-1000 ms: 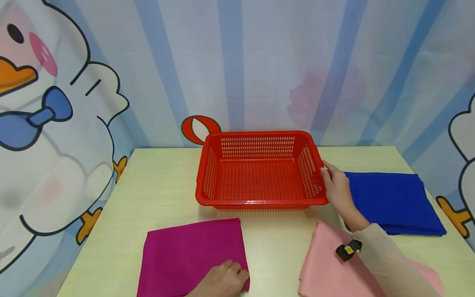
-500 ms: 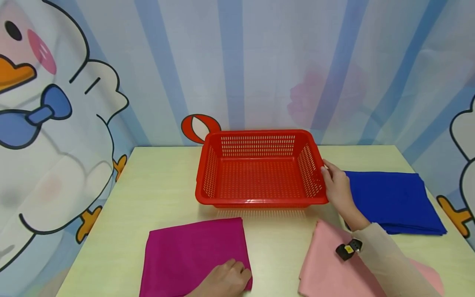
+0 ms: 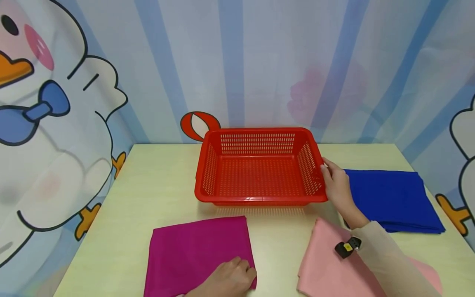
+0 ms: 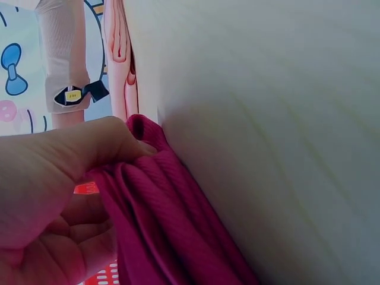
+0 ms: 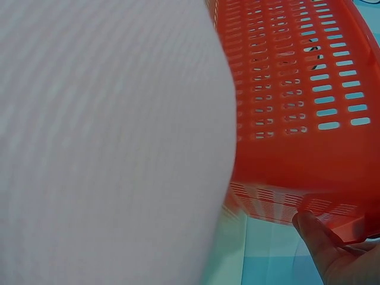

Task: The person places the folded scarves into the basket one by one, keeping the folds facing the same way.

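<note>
Folded magenta cloth [image 3: 196, 251] lies at the near left of the table. My left hand [image 3: 230, 277] pinches its right edge; in the left wrist view the thumb presses on the stacked layers of the magenta cloth [image 4: 172, 219]. A red plastic basket [image 3: 256, 201] with slotted walls stands at the back middle, its inside bare. At its right end my right hand [image 3: 338, 187] grips the rim, thumb toward the inner side. The right wrist view has a pale sleeve over much of it, with the basket wall [image 5: 291, 157] beyond and my right hand [image 5: 335, 255] at its rim.
Folded pink cloth [image 3: 315, 264] lies at the near right, partly under my right forearm. Behind it, folded blue cloth [image 3: 389, 200] lies near the table's right edge. A printed curtain [image 3: 267, 62] hangs behind the table [image 3: 159, 177].
The magenta cloth has slid slightly to the right with my left hand holding its edge. My right hand stays on the basket rim, and the head view has tilted down a little.
</note>
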`<state>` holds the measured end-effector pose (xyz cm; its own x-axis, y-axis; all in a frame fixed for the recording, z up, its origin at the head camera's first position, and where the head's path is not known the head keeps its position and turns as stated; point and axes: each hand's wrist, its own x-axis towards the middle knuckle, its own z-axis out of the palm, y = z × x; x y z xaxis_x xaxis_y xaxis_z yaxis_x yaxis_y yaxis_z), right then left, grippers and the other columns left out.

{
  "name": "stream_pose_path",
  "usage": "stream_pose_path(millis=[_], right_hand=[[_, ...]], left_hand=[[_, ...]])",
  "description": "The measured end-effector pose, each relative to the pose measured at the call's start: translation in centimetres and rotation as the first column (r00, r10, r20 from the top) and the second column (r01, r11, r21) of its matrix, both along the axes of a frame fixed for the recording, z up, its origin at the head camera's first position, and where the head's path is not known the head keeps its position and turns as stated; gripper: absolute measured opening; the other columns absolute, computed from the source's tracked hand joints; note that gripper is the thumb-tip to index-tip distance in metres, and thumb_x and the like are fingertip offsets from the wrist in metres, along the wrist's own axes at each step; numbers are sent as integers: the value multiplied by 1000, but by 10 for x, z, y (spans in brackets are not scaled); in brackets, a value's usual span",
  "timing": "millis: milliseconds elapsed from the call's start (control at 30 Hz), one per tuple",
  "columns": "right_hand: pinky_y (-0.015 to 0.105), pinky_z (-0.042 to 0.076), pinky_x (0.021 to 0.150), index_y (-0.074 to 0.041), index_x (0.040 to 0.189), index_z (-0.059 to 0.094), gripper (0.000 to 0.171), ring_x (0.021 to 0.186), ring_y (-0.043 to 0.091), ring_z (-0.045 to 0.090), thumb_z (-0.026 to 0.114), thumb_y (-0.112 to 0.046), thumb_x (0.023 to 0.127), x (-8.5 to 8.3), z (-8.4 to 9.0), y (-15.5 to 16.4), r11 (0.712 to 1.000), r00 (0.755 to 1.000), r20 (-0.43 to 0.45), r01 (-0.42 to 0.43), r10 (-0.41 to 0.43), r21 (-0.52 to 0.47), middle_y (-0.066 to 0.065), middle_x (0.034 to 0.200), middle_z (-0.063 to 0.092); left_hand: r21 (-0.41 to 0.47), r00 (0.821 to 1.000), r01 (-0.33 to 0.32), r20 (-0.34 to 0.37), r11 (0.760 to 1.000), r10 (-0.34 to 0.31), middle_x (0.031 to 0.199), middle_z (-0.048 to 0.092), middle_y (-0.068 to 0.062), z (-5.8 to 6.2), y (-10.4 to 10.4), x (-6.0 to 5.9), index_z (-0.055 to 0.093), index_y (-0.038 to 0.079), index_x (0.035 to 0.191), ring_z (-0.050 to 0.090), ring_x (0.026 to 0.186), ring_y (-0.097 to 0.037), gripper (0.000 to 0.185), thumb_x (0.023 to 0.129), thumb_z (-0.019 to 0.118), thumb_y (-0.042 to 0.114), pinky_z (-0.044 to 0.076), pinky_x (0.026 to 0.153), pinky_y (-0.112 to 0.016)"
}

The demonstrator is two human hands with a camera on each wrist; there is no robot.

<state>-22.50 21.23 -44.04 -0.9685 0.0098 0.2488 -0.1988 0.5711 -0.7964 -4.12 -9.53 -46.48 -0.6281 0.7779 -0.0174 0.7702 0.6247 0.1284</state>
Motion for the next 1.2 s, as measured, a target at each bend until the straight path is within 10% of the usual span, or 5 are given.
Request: stream_pose_path(millis=[1200], right_hand=[[16,52,62,6,148,41,46,90,43,67,39,-20,110,2,1,-2,1000,1000,14,15,-15,0,33,110,64]], left_hand=[[7,994,110,-18,994,-110,79,62,3,-1,17,-7,73,10,97,51,69,-2,39,97,60,48,46,60,-11]])
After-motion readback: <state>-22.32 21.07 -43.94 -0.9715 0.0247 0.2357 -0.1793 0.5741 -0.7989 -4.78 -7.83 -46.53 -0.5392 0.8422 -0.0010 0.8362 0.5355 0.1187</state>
